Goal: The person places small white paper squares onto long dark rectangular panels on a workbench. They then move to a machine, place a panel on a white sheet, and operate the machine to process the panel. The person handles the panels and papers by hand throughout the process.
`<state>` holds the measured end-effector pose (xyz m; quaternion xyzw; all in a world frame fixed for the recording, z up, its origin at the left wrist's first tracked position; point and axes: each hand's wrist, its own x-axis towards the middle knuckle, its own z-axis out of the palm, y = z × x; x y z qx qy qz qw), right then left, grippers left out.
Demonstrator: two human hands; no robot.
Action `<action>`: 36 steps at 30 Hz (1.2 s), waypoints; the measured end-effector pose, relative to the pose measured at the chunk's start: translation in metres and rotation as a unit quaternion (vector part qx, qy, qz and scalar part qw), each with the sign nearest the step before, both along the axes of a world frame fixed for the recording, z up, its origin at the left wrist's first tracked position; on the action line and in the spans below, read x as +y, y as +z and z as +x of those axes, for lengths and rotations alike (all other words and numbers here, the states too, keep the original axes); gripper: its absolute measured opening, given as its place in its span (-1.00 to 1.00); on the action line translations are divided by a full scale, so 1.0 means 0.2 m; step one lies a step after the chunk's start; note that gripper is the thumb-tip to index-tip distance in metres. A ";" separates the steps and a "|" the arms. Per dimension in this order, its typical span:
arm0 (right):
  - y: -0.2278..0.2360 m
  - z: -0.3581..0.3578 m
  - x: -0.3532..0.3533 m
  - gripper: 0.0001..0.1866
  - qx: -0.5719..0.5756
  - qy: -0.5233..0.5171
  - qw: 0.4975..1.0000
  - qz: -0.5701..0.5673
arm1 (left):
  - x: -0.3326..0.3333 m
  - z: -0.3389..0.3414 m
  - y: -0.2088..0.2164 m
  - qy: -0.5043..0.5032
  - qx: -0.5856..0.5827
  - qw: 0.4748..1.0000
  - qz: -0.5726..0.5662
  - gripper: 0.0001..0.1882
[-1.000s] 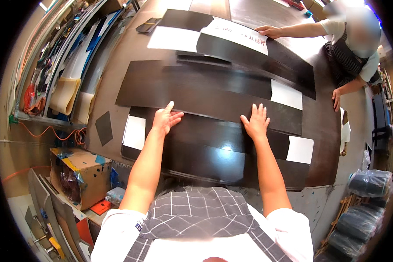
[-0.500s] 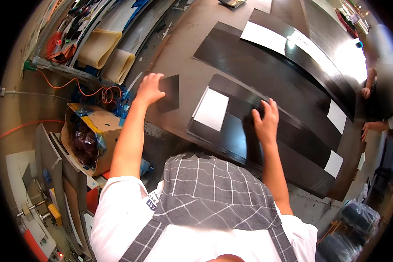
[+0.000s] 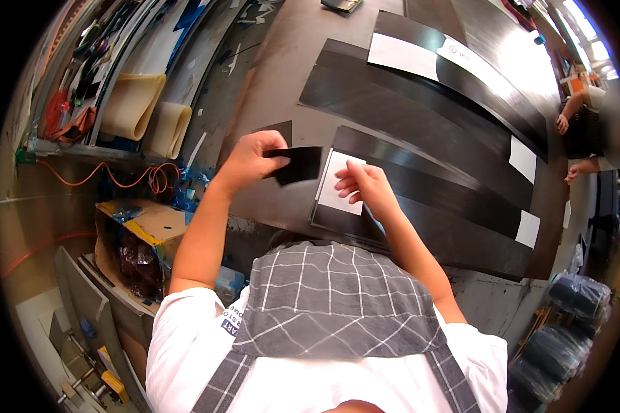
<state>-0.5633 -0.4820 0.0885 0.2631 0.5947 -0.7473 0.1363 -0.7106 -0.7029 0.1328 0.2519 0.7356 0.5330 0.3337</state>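
My left hand (image 3: 253,160) pinches the edge of a small black rectangular sheet (image 3: 303,165), lifted above the worktable (image 3: 251,103). Behind that hand another dark piece (image 3: 280,129) lies flat, partly hidden. My right hand (image 3: 368,189) hovers over a white sheet (image 3: 339,196), fingers apart and slightly bent, with nothing visible in them. This white sheet rests on the left end of a stack of long black sheets (image 3: 372,146). Whether my right fingertips touch the paper I cannot tell.
More long black sheets (image 3: 406,103) spread across the table, with white papers (image 3: 403,56) on some. A person's hand (image 3: 563,124) is at the far right. Left of the table stand a cardboard box (image 3: 155,224) and a rack with rolled tan sheets (image 3: 132,103). Plastic-wrapped rolls (image 3: 579,296) stand lower right.
My left hand has picked up a black sheet and brought it to the right. My right hand has moved left, from the black sheets to above the white sheet.
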 end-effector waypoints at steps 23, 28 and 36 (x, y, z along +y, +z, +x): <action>-0.40 -0.42 0.66 -0.75 -0.008 -0.117 0.993 0.021 | 0.72 -0.87 -0.46 0.195 -0.165 0.956 -0.144 -0.84; -0.24 -0.59 0.59 -0.75 -0.032 -0.024 0.997 0.061 | 0.74 -0.97 -0.55 0.152 -0.182 0.968 -0.078 -0.92; -0.41 -0.96 0.44 -0.77 0.034 -0.063 0.964 0.254 | 0.71 -0.99 -0.55 0.093 -0.253 0.962 -0.051 -0.85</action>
